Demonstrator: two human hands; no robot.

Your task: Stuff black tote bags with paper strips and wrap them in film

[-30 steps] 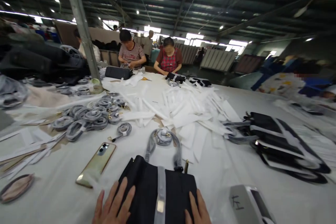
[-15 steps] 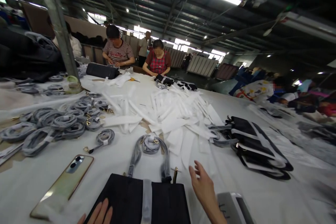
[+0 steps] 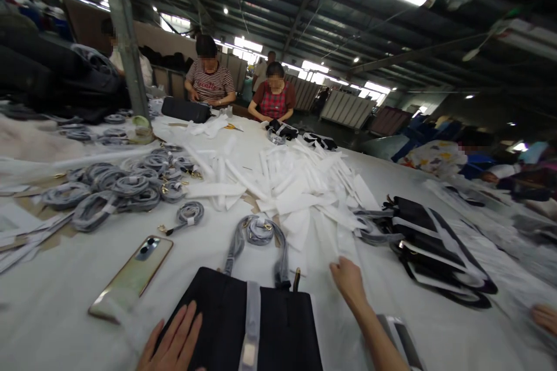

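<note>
At the left of the frame we see a heap of coiled grey straps (image 3: 117, 188) on the white-covered table (image 3: 56, 307), with one single coil (image 3: 189, 213) lying apart from it toward the centre. Below these, at lower left, a gold-edged phone (image 3: 133, 272) lies flat on the cloth, near the bag but not touching it.

At the bottom edge, left of centre, we find the left hand (image 3: 174, 339), palm down with fingers spread, resting on the near left corner of the black bag (image 3: 282, 324). The bag lies flat at bottom centre, a grey strip running down its middle. Its wrapped handles (image 3: 259, 232) loop up the frame, a small strap coil tucked between them.

Above and to the right of the handles, a spread of white paper sheets (image 3: 300, 191) covers the middle of the table. The right hand (image 3: 348, 278) reaches out at lower centre-right, just beside the bag's far right corner. Its fingertips are at the near edge of the sheets, and we cannot tell whether they grip one.

Under that forearm, at bottom right, lies a grey device (image 3: 402, 330). Further right sits a stack of black bags (image 3: 435, 243). At the far right edge another person's hand (image 3: 543, 316) rests on the table.
</note>
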